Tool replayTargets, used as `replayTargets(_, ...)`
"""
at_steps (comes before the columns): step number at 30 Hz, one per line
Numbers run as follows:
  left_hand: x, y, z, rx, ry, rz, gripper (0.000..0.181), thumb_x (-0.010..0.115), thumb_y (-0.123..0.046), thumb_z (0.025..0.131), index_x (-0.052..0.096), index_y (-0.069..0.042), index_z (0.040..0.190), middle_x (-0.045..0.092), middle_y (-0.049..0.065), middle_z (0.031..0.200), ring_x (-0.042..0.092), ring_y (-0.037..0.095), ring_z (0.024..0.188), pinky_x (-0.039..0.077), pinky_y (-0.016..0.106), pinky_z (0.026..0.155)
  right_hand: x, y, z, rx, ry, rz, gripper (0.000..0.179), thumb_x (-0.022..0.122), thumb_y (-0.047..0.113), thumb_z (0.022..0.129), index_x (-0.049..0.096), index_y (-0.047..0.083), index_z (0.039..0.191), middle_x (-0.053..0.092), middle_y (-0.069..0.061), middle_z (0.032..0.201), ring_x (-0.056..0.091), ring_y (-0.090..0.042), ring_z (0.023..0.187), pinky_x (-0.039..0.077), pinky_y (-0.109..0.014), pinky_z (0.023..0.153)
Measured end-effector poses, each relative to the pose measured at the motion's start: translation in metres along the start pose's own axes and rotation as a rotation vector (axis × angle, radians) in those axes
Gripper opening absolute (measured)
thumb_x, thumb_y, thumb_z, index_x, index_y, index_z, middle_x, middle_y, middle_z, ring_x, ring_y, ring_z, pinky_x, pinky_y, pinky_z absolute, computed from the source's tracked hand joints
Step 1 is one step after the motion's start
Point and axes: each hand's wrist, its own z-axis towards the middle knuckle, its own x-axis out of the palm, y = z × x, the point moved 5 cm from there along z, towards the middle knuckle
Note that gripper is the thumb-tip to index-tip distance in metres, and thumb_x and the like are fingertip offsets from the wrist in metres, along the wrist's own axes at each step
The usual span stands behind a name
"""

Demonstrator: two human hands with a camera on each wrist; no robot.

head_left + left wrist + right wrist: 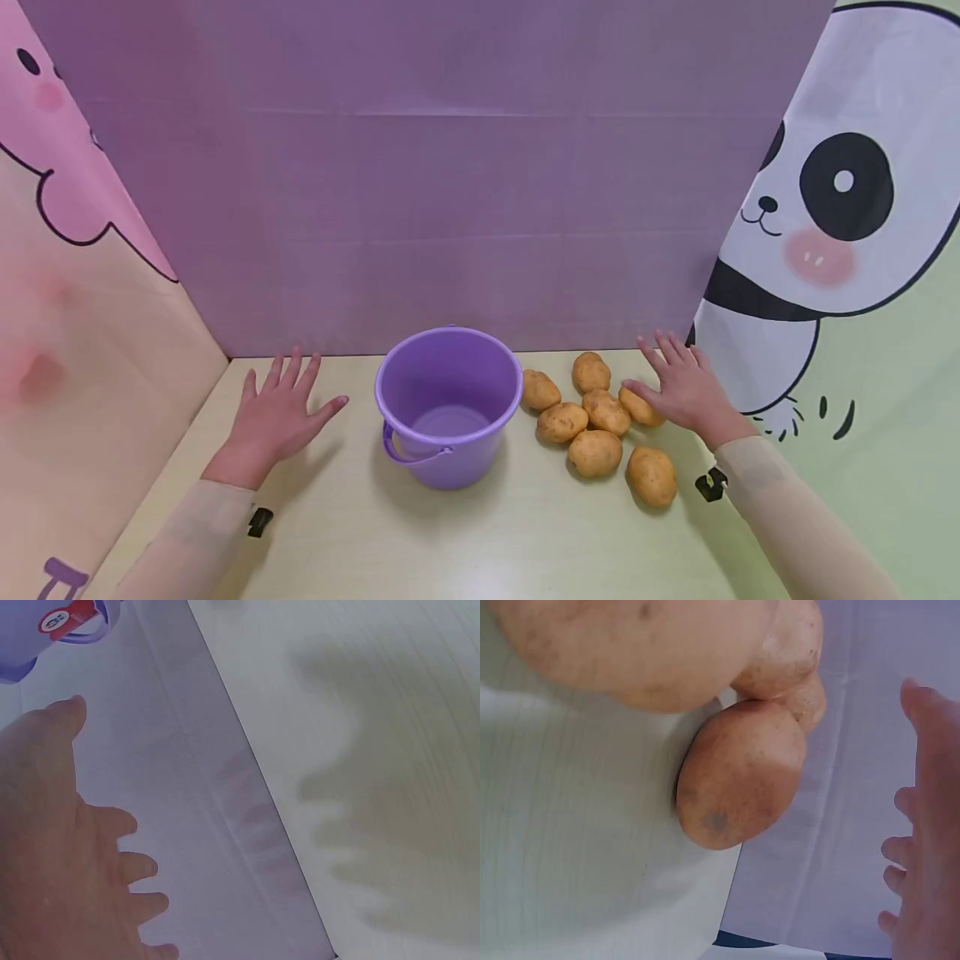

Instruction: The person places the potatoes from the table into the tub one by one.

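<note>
Head view, and my left hand (283, 421) hovers over the bench (337, 550), fingers fanned, thumb angled out towards the purple bucket (468, 462)! Across on the other side, my right hand (686, 392) is spread too, thumb stretched away from the fingers, hanging at the outer edge of the potatoes (595, 453). Seven of them, a fine crowd, all gathered to the right of the bucket: one just beside it, several bunched in the middle, one partly covered by my right thumb, and one lying a little apart on the near side. The bucket itself stands upright between my left hand and the potatoes, mouth facing up, inner floor in sight, handle (387, 442) dropped down on the side by my left hand.

Over to the left wrist view: the bucket pokes into the corner above my thumb, showing a red and white label (67, 619), while a broad shadow (397, 802) of a hand falls across the bench. Right wrist view now, potatoes looming large, my spread fingers apart from them! Behind it all hangs a purple backdrop (457, 208), with a panda picture (847, 187) to my right and a pink cartoon figure (75, 179) to my left.
</note>
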Motion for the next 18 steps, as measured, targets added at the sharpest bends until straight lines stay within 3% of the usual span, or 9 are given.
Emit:
replayTargets(4,0.001,0.003,0.004,0.026,-0.014,-0.004,0.098,0.048,-0.070,0.110,0.031,0.005,0.170,0.022,0.040,0.174,0.024,0.063,0.157,0.018,0.084,0.122,-0.004,0.004,-0.002,-0.061,-0.121,0.071,0.073,0.070,0.048,0.107,0.055,-0.002,0.159,0.051,-0.030,0.160,0.044,-0.052,0.150,0.034,-0.072,0.122)
replayTargets(7,0.002,0.003,0.004,0.052,-0.030,-0.036,0.092,0.052,-0.065,0.111,0.040,0.008,0.165,0.036,0.040,0.167,0.038,0.062,0.150,0.032,0.080,0.118,-0.005,0.006,-0.004,-0.100,-0.184,0.152,0.059,0.075,0.034,0.106,0.062,-0.005,0.149,0.060,-0.027,0.148,0.054,-0.051,0.139,0.042,-0.070,0.117)
replayTargets(12,0.000,-0.003,-0.001,0.105,-0.074,-0.178,0.071,0.059,-0.053,0.112,0.057,0.005,0.153,0.056,0.031,0.155,0.054,0.056,0.141,0.046,0.074,0.111,-0.001,0.007,-0.010,-0.081,-0.197,0.236,0.051,0.075,0.026,0.106,0.064,-0.007,0.144,0.062,-0.027,0.144,0.057,-0.051,0.135,0.046,-0.068,0.114)
replayTargets(18,-0.007,-0.013,-0.007,0.145,-0.154,-0.338,0.054,0.065,-0.042,0.113,0.064,-0.001,0.149,0.065,0.023,0.145,0.063,0.049,0.132,0.051,0.071,0.105,-0.003,0.011,-0.015,-0.054,-0.199,0.294,0.046,0.074,0.023,0.107,0.066,-0.007,0.141,0.065,-0.029,0.138,0.060,-0.051,0.130,0.048,-0.068,0.112)
